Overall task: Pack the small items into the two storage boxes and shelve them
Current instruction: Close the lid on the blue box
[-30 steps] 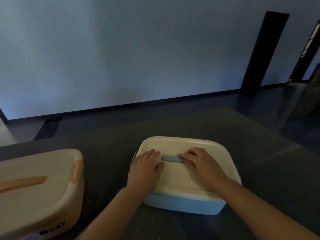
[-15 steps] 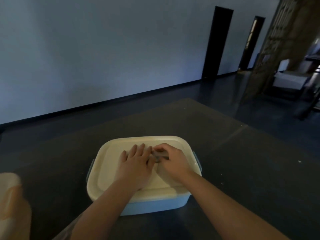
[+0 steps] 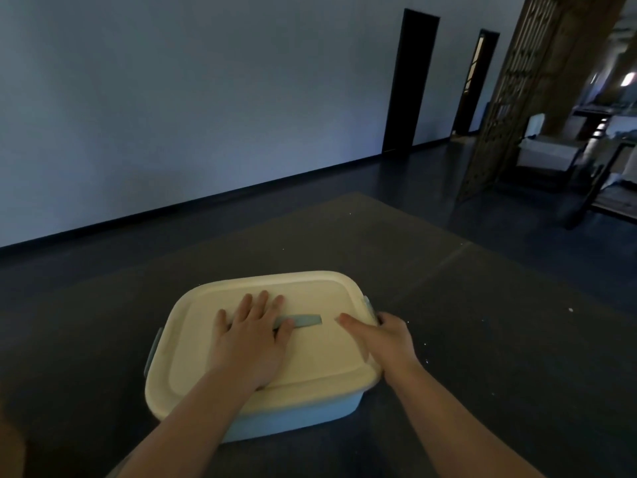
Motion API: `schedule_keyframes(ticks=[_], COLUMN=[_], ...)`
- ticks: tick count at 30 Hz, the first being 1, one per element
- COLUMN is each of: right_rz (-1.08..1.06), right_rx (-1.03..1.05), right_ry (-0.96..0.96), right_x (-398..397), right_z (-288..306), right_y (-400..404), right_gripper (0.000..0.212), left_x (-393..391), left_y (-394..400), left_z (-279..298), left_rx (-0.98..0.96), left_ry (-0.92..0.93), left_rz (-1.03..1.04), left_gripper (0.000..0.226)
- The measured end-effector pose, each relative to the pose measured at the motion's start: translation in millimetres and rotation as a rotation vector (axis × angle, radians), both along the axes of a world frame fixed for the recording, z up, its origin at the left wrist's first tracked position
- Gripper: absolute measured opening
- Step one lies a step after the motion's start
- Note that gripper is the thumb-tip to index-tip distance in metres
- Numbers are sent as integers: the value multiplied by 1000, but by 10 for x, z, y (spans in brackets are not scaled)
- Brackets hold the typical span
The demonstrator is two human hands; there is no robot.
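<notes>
Head view: blue storage box [image 3: 293,417] sitting on a dark table [image 3: 482,339], near the front edge, roughly centred in the picture. Cream lid [image 3: 310,360] closed over the box, rim overhanging the blue body on all visible sides. Blue handle strip [image 3: 305,320] lying flat in the middle of the lid. Blue side latch [image 3: 151,353] showing at the left end of the box; another latch [image 3: 368,305] at the right end, partly hidden by fingers.

Left hand [image 3: 250,336] resting palm-down on the lid, fingers straight and slightly spread, thumb touching the left end of the handle strip. Right hand [image 3: 382,334] at the right edge of the lid: thumb stretched out flat on top of the lid, remaining fingers curled over the rim beside the right latch, gripping the lid edge. Both forearms bare, reaching in from the bottom of the picture.

Beyond the table: dark floor, pale wall [image 3: 189,115], two dark doorways [image 3: 410,81], and a carved lattice screen [image 3: 510,98] at the right. Furniture past the screen too dim to identify.
</notes>
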State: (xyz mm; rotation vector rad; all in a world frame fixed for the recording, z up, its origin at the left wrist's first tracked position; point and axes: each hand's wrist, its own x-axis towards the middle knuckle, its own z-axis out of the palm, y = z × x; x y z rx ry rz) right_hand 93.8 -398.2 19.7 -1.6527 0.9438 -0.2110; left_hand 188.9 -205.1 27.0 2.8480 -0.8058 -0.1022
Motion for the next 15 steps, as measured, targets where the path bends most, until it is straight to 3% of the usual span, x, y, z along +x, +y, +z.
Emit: schedule_keyframes(ticks=[8,15], right_rz=[38,127], right_rx=[-329,-504], right_ry=[-16,41], right_x=[-35,-78], right_z=[75,158], right_y=[44,61], right_gripper=[35,35], left_x=[0,-25], left_y=[7,-1], left_z=[-16,4], left_rx=[-7,-8], left_ry=[-5,-10], left_rz=[-9,-15], left_gripper=[63,61])
